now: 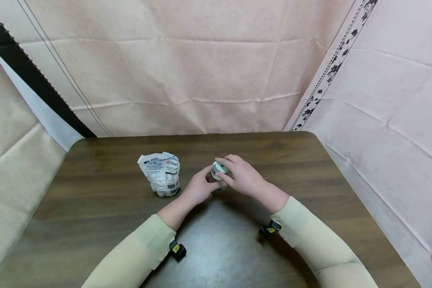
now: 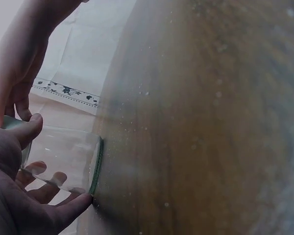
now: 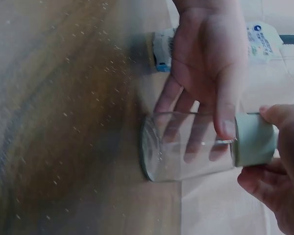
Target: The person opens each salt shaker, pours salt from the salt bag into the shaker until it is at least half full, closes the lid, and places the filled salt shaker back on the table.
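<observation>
Jar [image 3: 186, 149] is standing upright, lid [image 3: 256, 140] on top. Left hand [image 1: 199, 187] is gripping its side, fingers curling round; right hand [image 1: 243, 176] is sitting nearer the lid, pinching it.

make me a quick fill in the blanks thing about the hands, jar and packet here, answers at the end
1. The right hand grips a lid that is pale ____ in colour.
2. The left hand holds the clear jar below its ____.
3. In the head view, the packet is on the ____ side of the jar.
4. The table under the packet is ____ in colour.

Missing words: green; lid; left; brown
</observation>
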The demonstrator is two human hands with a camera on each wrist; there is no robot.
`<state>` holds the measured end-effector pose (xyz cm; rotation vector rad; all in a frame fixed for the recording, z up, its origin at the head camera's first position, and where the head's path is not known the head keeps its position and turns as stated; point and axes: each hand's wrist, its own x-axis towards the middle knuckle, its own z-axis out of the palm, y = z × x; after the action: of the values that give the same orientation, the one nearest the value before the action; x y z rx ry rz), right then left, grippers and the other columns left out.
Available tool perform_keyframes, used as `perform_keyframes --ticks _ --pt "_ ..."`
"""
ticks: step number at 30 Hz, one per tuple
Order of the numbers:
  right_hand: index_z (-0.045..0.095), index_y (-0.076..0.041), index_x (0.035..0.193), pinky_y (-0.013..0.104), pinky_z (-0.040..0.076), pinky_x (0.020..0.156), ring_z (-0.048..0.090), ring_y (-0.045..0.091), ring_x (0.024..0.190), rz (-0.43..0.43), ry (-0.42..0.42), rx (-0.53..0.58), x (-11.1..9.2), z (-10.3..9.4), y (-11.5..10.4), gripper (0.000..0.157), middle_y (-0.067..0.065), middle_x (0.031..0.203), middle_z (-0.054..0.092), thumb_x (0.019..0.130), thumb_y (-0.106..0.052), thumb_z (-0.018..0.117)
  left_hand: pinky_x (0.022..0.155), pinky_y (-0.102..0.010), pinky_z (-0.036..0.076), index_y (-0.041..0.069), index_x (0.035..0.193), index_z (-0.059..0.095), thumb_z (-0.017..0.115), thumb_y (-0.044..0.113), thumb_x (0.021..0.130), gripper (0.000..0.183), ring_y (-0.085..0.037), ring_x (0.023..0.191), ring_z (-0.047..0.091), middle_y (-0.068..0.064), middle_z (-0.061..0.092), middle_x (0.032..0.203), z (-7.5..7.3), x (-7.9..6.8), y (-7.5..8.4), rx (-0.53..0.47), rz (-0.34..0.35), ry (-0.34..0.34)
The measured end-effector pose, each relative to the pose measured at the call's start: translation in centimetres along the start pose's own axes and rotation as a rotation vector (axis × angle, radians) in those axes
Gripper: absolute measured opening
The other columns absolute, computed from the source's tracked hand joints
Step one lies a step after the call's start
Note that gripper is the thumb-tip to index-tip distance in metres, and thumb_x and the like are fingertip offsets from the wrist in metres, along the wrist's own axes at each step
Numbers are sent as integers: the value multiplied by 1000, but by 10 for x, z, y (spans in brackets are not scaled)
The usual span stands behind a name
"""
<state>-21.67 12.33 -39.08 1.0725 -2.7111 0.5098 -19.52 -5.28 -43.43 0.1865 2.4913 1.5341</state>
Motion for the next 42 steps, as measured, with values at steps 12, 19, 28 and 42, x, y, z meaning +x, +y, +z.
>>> perform_keyframes --ticks 12,19,28,42 --pt "42 -26 138 36 44 90 39 19 122 132 -123 115 -2 -9 -13 50 0 134 42 93 -44 49 86 -42 44 31 129 42 67 48 80 57 -18 117 49 5 53 125 0 1 1 11 -9 -11" --pt "64 -19 116 33 48 76 53 21 98 229 76 13 13 -8 -34 39 1 112 55 86 -45 59 89 -44 44 29 123 45 67 45 81 50 -23 120 47 3 51 128 -3 0 2 17 -22 -12" --pt "70 -17 104 33 49 72 55 21 92 263 55 -124 19 -6 -43 28 1 101 60 87 -37 60 84 -40 45 28 127 44 67 42 82 53 -23 118 47 3 48 132 -3 3 1 -7 -9 -30" --pt "69 -17 111 33 48 84 53 21 111 171 5 -37 11 -11 -39 26 1 118 60 87 -27 64 78 -38 46 26 125 44 66 41 84 49 -19 100 55 0 55 117 -7 6 1 12 18 -91"
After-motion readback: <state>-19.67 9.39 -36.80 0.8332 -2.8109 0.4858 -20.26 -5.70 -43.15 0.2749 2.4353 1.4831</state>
